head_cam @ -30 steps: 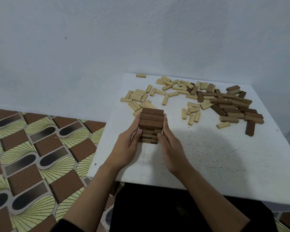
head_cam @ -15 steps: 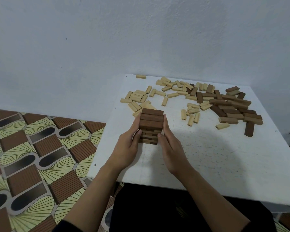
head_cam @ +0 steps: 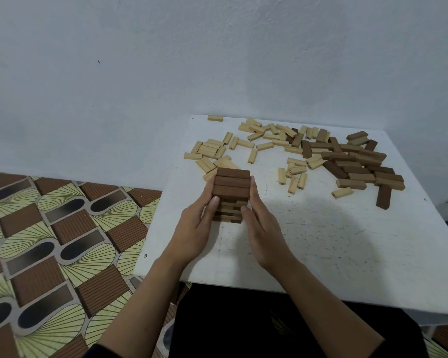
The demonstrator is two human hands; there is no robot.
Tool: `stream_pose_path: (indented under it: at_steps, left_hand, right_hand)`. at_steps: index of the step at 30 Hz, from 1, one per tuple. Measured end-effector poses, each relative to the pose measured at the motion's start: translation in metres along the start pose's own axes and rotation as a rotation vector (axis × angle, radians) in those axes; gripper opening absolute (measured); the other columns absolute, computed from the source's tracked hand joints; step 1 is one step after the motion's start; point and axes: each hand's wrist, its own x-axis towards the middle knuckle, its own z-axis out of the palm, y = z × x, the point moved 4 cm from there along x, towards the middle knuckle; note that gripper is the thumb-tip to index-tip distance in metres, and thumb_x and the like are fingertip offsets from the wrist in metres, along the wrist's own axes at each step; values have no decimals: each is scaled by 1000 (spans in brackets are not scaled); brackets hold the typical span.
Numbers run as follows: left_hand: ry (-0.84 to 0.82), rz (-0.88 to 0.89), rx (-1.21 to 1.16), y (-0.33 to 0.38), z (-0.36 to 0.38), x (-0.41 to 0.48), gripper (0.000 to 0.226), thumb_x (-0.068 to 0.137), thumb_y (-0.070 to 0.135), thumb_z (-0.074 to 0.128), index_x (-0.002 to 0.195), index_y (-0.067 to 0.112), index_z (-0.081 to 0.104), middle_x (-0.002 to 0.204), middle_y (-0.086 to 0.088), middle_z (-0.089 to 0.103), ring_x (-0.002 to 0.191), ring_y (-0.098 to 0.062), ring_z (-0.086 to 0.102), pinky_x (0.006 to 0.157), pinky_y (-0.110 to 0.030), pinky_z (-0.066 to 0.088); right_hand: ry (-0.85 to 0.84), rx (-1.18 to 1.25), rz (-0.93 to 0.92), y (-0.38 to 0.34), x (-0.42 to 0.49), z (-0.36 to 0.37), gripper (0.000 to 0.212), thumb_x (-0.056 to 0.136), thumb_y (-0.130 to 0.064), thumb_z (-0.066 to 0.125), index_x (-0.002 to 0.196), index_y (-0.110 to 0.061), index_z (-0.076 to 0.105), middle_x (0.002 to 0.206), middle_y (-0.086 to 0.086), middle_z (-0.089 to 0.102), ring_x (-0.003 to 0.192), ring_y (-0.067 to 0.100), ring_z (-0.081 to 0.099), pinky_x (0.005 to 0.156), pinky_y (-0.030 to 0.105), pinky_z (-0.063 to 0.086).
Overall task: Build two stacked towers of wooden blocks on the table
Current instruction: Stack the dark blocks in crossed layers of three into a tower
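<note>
On either flank of tower — left hand, right hand pressed flat, fingers straight, likely squaring it. Tower stands on surface, several layers, dark top. Beyond tower and rightward, loose blocks scattered — second tower not begun.

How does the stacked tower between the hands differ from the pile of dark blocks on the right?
The tower is neatly layered; the dark pile lies scattered and low. The left hand and right hand press the tower's sides; no hand touches the dark pile. Both contain dark brown blocks on the white table.
</note>
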Motion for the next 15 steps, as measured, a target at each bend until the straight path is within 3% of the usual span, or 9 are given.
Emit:
stream_pose_path:
  at_steps: [5,9,15]
  left_hand:
    - [11,-20,-43,-3,1,0,46,110,20,36,156,23,34,143,25,49,133,11,44,104,-5,33]
    - [22,-22,-33,-2,1,0,45,110,18,37,155,23,36,140,28,49,131,14,44,103,-4,33]
    - [11,-36,-31,-2,1,0,45,110,17,37,155,25,34,134,37,49,127,17,46,101,-3,33]
  right_hand:
    - [4,-5,4,1,0,1,57,111,-26,29,159,-40,2,154,-12,38,127,-7,46,103,10,37]
    - [9,-7,-2,2,1,0,57,111,-27,29,160,-38,3,158,-8,36,132,0,45,106,13,36]
    - [7,-9,-2,2,0,1,57,111,-29,29,160,-38,2,158,-9,34,133,1,43,102,7,35]
